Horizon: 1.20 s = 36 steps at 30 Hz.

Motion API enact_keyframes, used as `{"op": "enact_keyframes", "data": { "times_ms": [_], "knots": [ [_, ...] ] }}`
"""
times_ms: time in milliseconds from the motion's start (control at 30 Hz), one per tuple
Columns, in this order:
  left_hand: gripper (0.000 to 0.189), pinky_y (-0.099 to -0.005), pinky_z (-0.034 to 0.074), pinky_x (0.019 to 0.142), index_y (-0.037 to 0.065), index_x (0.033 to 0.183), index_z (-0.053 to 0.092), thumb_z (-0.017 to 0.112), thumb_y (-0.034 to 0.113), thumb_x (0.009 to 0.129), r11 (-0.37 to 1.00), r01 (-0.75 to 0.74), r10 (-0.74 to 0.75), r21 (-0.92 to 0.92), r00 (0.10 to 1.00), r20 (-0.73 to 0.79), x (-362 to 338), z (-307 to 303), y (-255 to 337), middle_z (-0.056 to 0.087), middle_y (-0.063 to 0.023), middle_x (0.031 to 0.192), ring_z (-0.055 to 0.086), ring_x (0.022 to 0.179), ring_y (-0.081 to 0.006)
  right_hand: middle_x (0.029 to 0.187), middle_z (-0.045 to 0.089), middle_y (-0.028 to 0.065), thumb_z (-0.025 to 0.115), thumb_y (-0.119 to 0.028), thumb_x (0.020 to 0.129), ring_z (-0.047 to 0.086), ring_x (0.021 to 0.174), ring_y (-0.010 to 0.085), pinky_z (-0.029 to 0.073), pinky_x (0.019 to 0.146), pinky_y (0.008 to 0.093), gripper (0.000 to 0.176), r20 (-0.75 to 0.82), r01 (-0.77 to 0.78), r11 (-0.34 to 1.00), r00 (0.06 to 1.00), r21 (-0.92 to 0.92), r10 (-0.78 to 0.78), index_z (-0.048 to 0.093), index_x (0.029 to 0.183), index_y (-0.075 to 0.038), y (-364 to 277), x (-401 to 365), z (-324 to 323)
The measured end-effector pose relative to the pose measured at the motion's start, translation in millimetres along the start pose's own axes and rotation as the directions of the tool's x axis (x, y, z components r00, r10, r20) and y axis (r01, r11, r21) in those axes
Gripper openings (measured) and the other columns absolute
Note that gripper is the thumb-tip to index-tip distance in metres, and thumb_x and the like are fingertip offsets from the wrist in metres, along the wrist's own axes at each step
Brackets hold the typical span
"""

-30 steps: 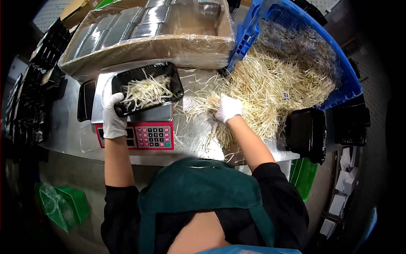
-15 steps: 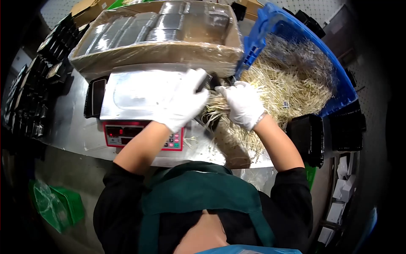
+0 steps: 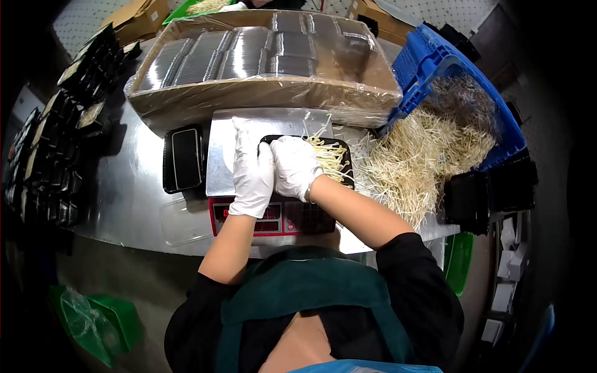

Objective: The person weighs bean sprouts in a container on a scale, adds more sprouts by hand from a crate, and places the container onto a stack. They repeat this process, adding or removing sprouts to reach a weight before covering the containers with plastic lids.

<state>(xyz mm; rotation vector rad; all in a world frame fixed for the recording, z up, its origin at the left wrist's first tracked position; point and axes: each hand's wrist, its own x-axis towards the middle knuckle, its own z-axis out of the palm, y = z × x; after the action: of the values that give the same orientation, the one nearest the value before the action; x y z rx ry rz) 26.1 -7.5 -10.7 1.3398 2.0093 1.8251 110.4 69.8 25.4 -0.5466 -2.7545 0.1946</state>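
A black tray [image 3: 346,148] with bean sprouts [image 3: 329,158] in it lies over the right part of the metal scale plate [image 3: 221,155]. My gloved right hand [image 3: 295,165] is over the tray's left part, its fingers curled at the tray's edge; what they hold, if anything, is hidden. Beside it, touching it, my gloved left hand [image 3: 253,168] is upright over the plate with its fingers stretched out. Below the plate, the red scale front [image 3: 273,217] shows a partly covered display. Loose sprouts [image 3: 407,161] are heaped to the right.
Behind the scale stands a carton [image 3: 249,93] of clear plastic lids. A blue crate [image 3: 497,102] lies tipped at the right, near black trays [image 3: 466,199]. An empty black tray [image 3: 183,158] sits left of the scale; stacked filled trays [image 3: 50,155] stand far left.
Both hands have come together over the scale, the right one away from the sprout heap. The black tray with sprouts is now on the plate. The camera view has shifted.
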Motion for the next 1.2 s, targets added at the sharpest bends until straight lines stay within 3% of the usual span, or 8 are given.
{"op": "enact_keyframes", "data": {
  "times_ms": [233,400,633,667,833,1033,1067,1200],
  "knots": [
    [0.095,-0.0422,0.032,0.101,-0.005,0.143,0.02,0.064,0.05,0.079,0.943,-0.307,0.211,0.131,0.853,0.478,14,5,38,0.047,-0.0247,0.125,0.046,0.116,-0.0348,0.13,0.051,0.0098,0.073,-0.055,0.058,0.035,0.131,0.0343,0.013,0.11,0.0561,0.089,0.635,0.24,0.95,0.77,-0.201,-0.06,0.045,0.132,-0.012,45,0,-58],
    [0.088,-0.0444,0.038,0.092,-0.005,0.127,0.041,0.069,0.056,0.07,0.805,-0.375,0.008,0.46,0.782,0.624,16,7,60,0.056,-0.0185,0.107,0.052,0.104,-0.0307,0.118,0.055,0.0178,0.082,-0.044,0.057,0.053,0.109,0.0357,0.043,0.094,0.0401,0.091,0.528,-0.051,0.991,0.849,0.124,-0.022,0.043,0.133,-0.011,90,-47,-102],
    [0.073,-0.0434,0.041,0.087,-0.003,0.111,0.052,0.068,0.057,0.071,0.8,-0.33,-0.059,0.501,0.788,0.613,15,12,57,0.058,-0.0185,0.098,0.055,0.097,-0.0316,0.084,0.061,0.0133,0.061,-0.003,0.084,0.061,0.081,0.0238,0.05,0.07,0.0305,0.027,0.178,0.01,0.908,0.98,0.418,-0.093,0.064,0.11,-0.006,118,-79,-76],
    [0.076,-0.0434,0.04,0.088,-0.004,0.114,0.052,0.068,0.057,0.071,0.788,-0.317,-0.081,0.529,0.797,0.598,14,13,58,0.058,-0.0196,0.101,0.055,0.098,-0.0319,0.083,0.062,0.0114,0.061,-0.001,0.084,0.062,0.079,0.0183,0.05,0.067,0.028,0.026,0.358,-0.33,0.691,0.927,0.643,0.11,0.066,0.109,-0.006,134,-87,-76],
    [0.089,-0.0428,0.038,0.092,-0.007,0.124,0.045,0.07,0.058,0.069,0.762,-0.312,-0.13,0.568,0.786,0.605,16,9,69,0.055,-0.0224,0.109,0.053,0.103,-0.0348,0.097,0.068,0.0112,0.063,0.003,0.082,0.065,0.071,0.0149,0.053,0.066,0.0242,0.022,0.215,-0.348,0.21,0.851,0.913,0.479,0.066,0.103,0.0,129,-105,-148],
    [0.097,-0.041,0.018,0.112,-0.011,0.137,0.026,0.078,0.036,0.07,0.957,-0.134,-0.032,0.259,0.833,0.552,2,-57,71,0.04,-0.0306,0.135,0.03,0.134,-0.0368,0.106,0.063,0.0103,0.068,-0.013,0.083,0.062,0.092,0.0188,0.051,0.079,0.0283,0.027,0.127,-0.161,0.319,0.984,0.934,0.126,0.063,0.108,-0.004,79,-58,-78],
    [0.094,-0.0401,0.018,0.112,-0.01,0.139,0.023,0.076,0.032,0.073,0.982,-0.05,-0.047,0.184,0.872,0.488,-9,-69,64,0.039,-0.0286,0.137,0.031,0.134,-0.0353,0.109,0.06,0.0121,0.072,-0.017,0.079,0.057,0.102,0.025,0.047,0.087,0.0334,0.037,0.133,-0.05,0.823,0.991,0.566,-0.031,0.06,0.114,-0.009,75,-54,-75],
    [0.078,-0.0358,0.027,0.109,0.003,0.148,0.011,0.059,0.01,0.087,0.981,0.16,-0.142,-0.112,0.978,0.153,-57,-112,20,0.042,-0.0191,0.138,0.039,0.129,-0.0265,0.112,0.06,0.0155,0.082,-0.023,0.063,0.058,0.101,0.0301,0.048,0.089,0.037,0.072,0.059,0.065,0.912,0.993,0.406,-0.098,0.052,0.127,-0.012,79,-64,-105]
  ]
}}
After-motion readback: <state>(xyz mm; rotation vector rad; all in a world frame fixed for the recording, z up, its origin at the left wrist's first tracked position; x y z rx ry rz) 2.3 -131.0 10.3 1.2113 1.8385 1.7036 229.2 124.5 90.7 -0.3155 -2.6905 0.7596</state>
